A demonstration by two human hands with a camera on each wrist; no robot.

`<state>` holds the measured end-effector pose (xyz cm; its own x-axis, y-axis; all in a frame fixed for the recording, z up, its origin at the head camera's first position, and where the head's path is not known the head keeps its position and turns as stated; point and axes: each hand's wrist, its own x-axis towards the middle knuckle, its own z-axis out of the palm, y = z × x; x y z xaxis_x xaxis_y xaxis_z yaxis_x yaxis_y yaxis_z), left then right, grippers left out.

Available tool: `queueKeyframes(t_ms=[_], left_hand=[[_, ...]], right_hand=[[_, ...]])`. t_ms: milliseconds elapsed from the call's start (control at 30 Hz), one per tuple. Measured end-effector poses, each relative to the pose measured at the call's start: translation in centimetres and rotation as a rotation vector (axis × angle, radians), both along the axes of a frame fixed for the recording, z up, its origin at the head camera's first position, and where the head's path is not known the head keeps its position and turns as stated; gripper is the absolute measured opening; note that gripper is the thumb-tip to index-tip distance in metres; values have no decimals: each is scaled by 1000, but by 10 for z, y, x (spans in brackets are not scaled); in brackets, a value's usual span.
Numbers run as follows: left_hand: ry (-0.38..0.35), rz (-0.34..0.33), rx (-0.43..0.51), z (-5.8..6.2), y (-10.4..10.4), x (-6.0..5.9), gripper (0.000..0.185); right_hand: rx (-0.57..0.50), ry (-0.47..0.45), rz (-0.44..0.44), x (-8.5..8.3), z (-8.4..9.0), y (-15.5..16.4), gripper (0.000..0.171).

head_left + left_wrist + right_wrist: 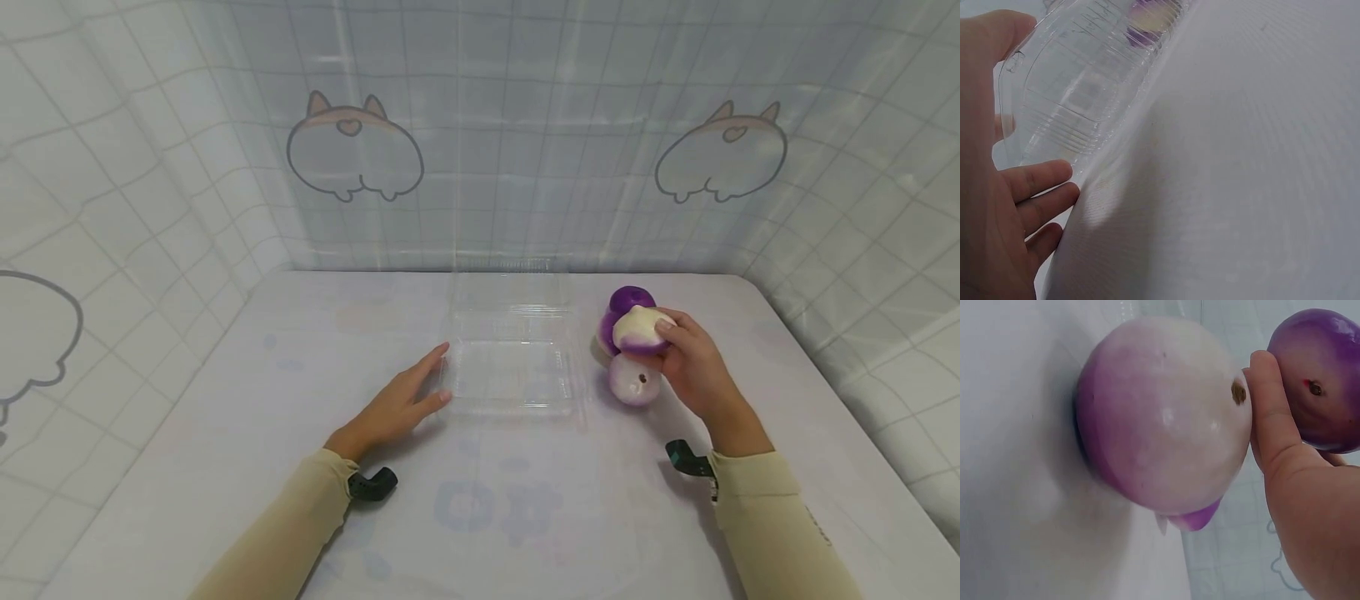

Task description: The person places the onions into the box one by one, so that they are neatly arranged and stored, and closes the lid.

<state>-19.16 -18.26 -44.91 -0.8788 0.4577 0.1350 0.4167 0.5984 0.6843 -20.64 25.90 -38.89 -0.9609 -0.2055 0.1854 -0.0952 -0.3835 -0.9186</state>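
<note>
My right hand [693, 362] pinches a white-and-purple toy-like onion [640, 325] between thumb and fingers, lifted over the other onions. In the right wrist view the held onion [1325, 381] shows a small brown spot. A pale purple onion [634, 380] lies on the table just below that hand. Behind the held one sits a dark purple onion [630, 298], with another purple onion [606, 335] partly hidden. My left hand [393, 410], fingers spread, is at the left side of a clear plastic box [510, 408]; whether it touches cannot be told.
The clear box stands mid-table with its hinged lid [510, 287] laid back toward the rear. A white patterned cloth covers the table [480, 533]. Grid-patterned curtains [525, 125] enclose the back and both sides.
</note>
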Motion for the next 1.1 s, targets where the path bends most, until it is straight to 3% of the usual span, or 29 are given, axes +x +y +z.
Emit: queueKeyframes(t_ms=[367, 667, 967, 1100], left_hand=[[30, 8, 8, 0, -6, 1, 74], [50, 1, -11, -2, -2, 2, 74], [42, 5, -13, 2, -2, 5, 75], [45, 14, -20, 3, -3, 8, 74]], right_hand=[[-4, 18, 26, -1, 6, -17, 26], [114, 16, 83, 0, 13, -27, 36], [225, 29, 139, -9, 15, -42, 37], [267, -13, 178, -12, 16, -49, 43]])
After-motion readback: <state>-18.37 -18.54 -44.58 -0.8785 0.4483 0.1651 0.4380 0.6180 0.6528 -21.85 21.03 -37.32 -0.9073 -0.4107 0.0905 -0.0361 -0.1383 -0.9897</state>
